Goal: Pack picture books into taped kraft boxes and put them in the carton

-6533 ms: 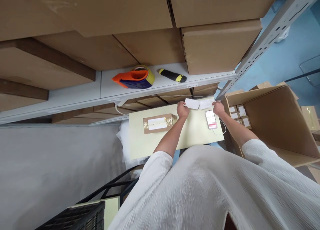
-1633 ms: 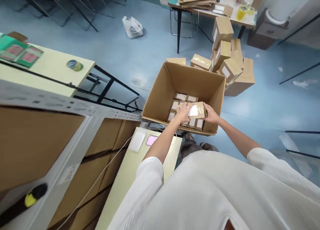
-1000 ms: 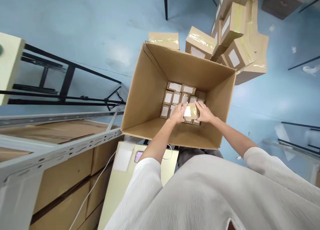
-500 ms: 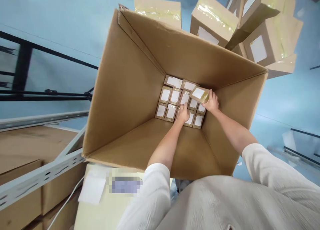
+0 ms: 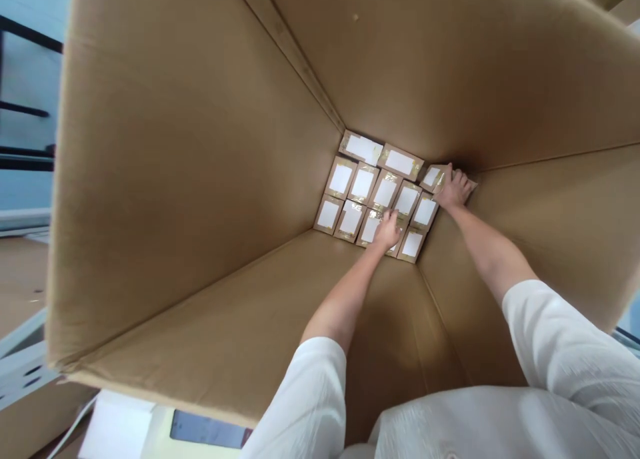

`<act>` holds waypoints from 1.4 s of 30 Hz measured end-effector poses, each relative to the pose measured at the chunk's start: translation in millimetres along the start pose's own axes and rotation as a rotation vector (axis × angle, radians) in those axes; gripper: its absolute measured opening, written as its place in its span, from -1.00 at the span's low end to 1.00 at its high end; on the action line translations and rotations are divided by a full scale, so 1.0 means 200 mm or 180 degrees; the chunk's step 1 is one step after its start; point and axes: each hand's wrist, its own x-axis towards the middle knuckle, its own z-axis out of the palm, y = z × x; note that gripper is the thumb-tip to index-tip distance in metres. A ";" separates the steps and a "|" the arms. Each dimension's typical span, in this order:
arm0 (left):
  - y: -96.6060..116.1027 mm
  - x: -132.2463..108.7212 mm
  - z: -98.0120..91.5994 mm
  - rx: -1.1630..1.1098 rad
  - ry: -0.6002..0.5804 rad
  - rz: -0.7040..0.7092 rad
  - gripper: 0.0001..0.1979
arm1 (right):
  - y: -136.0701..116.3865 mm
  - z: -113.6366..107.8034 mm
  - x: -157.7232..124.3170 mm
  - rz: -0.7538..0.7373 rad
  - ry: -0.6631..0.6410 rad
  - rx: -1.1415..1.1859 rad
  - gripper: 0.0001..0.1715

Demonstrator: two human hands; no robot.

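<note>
Gripping small carton (image 5: 433, 177) over its top with right hand (image 5: 454, 187), fingers curled; carton lies beneath and left of that hand, deep inside big box (image 5: 190, 126). Left hand (image 5: 387, 231), fingers bent, over packed cartons (image 5: 385, 190); cannot tell whether touching or pinching any. Carton probably light, stiff-walled, fairly hardy; contents hidden, fragility uncertain. Glossy tape likely slippery: better hold across cardboard sides beneath right hand, thumb opposite fingers, off white label (image 5: 431, 176).

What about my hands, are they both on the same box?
No: the right hand is on a box at the far right corner, the left hand over the nearest row of boxes.
</note>
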 end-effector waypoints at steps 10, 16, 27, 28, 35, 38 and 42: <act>-0.02 0.09 0.07 0.0095 -0.0050 0.0011 -0.27 | -0.06 0.17 0.01 -0.0097 -0.1197 0.0180 -0.13; 0.12 0.05 -0.02 0.0166 -0.0058 -0.0110 -0.28 | -0.20 -0.01 -0.13 0.0001 -0.1443 0.0424 -0.32; 0.51 -0.27 -0.38 0.0370 0.0175 -0.0129 -0.25 | -0.22 -0.58 -0.50 0.0086 -0.1418 0.0453 -0.39; 0.54 -0.31 -0.41 0.0385 0.0194 -0.0118 -0.26 | -0.22 -0.64 -0.55 0.0093 -0.1396 0.0484 -0.39; 0.76 -0.71 -0.60 0.0425 0.0271 0.0075 -0.31 | -0.16 -1.01 -0.93 0.0008 -0.0971 0.0968 -0.41; 0.82 -0.88 -0.66 0.0407 0.0367 0.0222 -0.31 | -0.15 -1.16 -1.09 -0.0014 -0.0880 0.1125 -0.42; 0.88 -1.09 -0.71 0.0461 0.0445 0.0218 -0.30 | -0.16 -1.32 -1.28 -0.0208 -0.0752 0.1250 -0.43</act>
